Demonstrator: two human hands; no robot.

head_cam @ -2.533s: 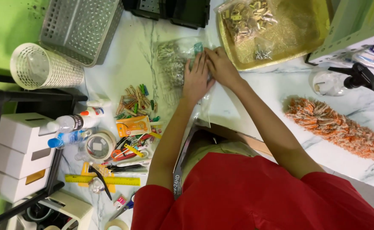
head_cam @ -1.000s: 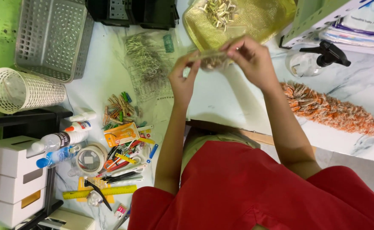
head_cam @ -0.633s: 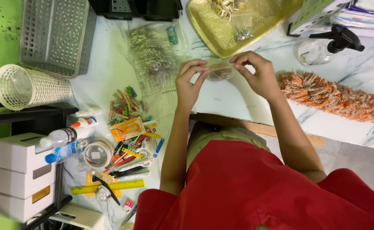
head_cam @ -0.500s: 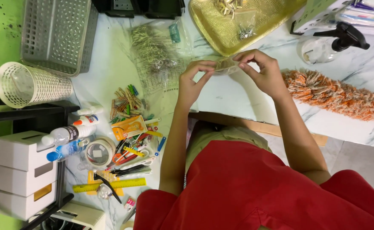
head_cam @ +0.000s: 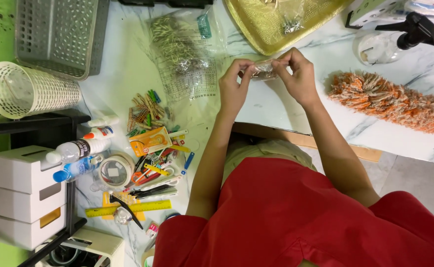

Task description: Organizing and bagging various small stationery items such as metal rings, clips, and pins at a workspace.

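My left hand (head_cam: 233, 88) and my right hand (head_cam: 298, 75) pinch the two ends of a small clear plastic bag (head_cam: 265, 69) between them, holding it just above the white marble table (head_cam: 286, 111). The bag holds a few small pale items that I cannot make out. It sits just below the rim of a yellow tray (head_cam: 271, 27), which carries another small clear packet. A larger clear bag of striped clips (head_cam: 180, 49) lies flat to the left of my left hand.
An orange fluffy duster (head_cam: 395, 101) and a spray bottle (head_cam: 397, 42) lie to the right. On the left are a grey basket (head_cam: 58, 34), a white mesh cup (head_cam: 29, 89), bottles (head_cam: 78, 148), a tape roll (head_cam: 114, 170), scattered stationery (head_cam: 150, 148), a yellow ruler (head_cam: 128, 207) and white boxes (head_cam: 19, 198).
Both hands left the large clear bag, picked up the small clear bag and drew it toward me. Since half a second ago they have barely shifted.
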